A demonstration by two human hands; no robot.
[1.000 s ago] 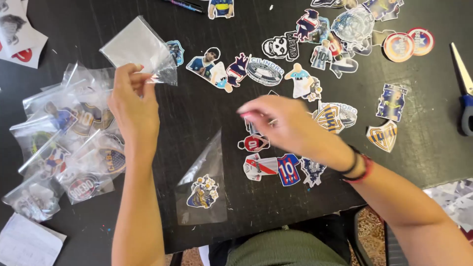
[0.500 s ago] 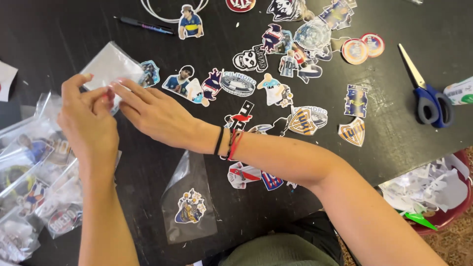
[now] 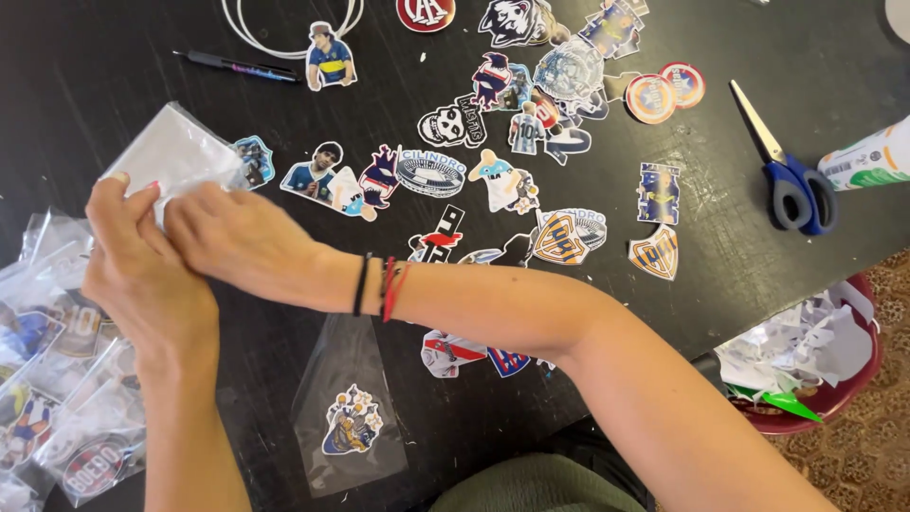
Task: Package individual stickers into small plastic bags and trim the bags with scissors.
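Both hands have come together at the clear plastic sleeve [image 3: 175, 152], where a second ago the right hand [image 3: 237, 237] hovered over the stickers at the middle of the desk [image 3: 114, 57] and the left hand [image 3: 142, 275] alone held the sleeve up; judged from that, the work now lies at the sleeve's mouth. Nearest the person, a filled bag with a crest sticker [image 3: 349, 417] lies flat just below the right forearm, and a pile of filled bags [image 3: 57, 379] sits at the left edge under the left wrist. The left hand pinches the sleeve's lower edge with thumb and fingers closed on it; the right hand's fingers curl shut against the same edge, touching the left hand. Whether a sticker is inside the sleeve cannot be told. Farther off, loose cut-out stickers [image 3: 502, 180] spread across the desk, blue-handled scissors [image 3: 791, 180] lie to the right, and a black pen [image 3: 237, 66] lies at the far left.
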